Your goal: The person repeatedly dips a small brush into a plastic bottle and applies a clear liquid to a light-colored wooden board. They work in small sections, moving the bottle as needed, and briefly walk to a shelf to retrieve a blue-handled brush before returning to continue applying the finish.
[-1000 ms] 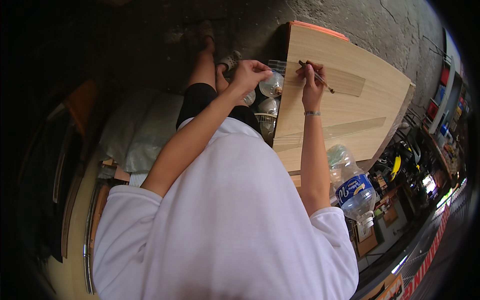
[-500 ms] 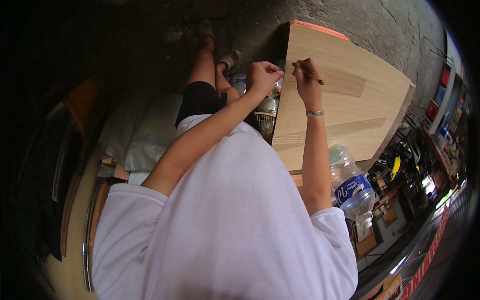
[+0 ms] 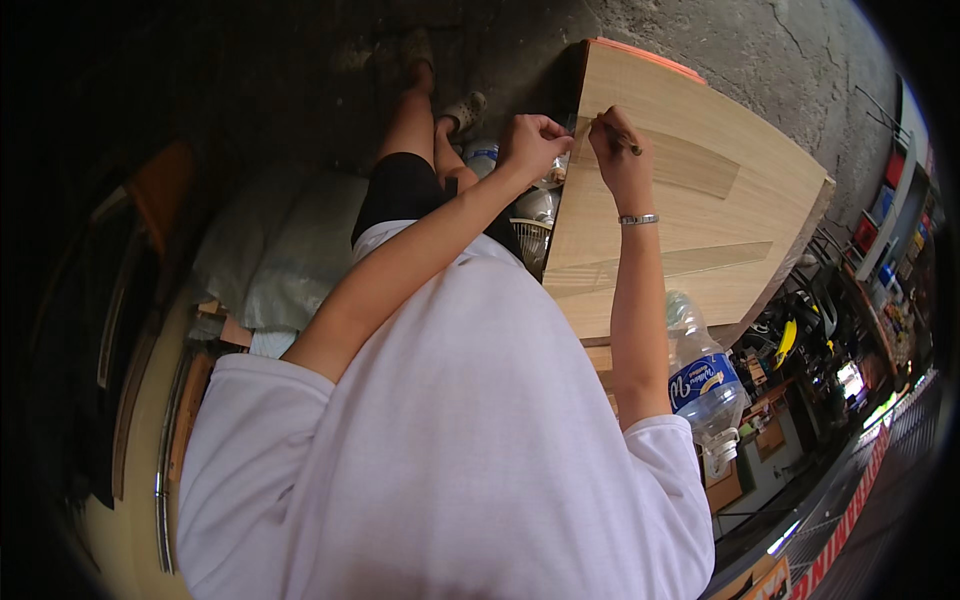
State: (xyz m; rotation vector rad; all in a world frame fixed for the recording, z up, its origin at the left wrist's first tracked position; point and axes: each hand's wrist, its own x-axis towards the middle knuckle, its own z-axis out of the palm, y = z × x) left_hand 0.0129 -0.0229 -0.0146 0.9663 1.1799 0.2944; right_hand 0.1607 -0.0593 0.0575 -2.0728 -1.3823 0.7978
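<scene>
Over the left part of a pale wooden board [image 3: 640,225], my right hand [image 3: 622,145] is closed round a slim, dark, pen-shaped tool [image 3: 637,150]; its exact kind is hard to tell. The tool's tip sits near the board's left edge. Just off that edge, my left hand [image 3: 533,148] is closed in a pinch, thumb against fingertips. Whatever is between those fingers is too small to make out. Two clear flat strips, which look like glass, lie on the board: a far strip [image 3: 700,168] beyond my right wrist and a near strip [image 3: 700,258] by my forearm.
A large clear plastic bottle [image 3: 708,385] with a blue label lies right of my right forearm. Orange edging [image 3: 650,58] lines the board's far side. Below its left edge sit a pale slatted basket [image 3: 532,238] and more plastic bottles. Plastic-covered bundles [image 3: 285,240] are at left.
My right hand has tilted, so the tool now points more toward me and looks shorter. My left hand has shifted slightly right. The whole view has moved a little.
</scene>
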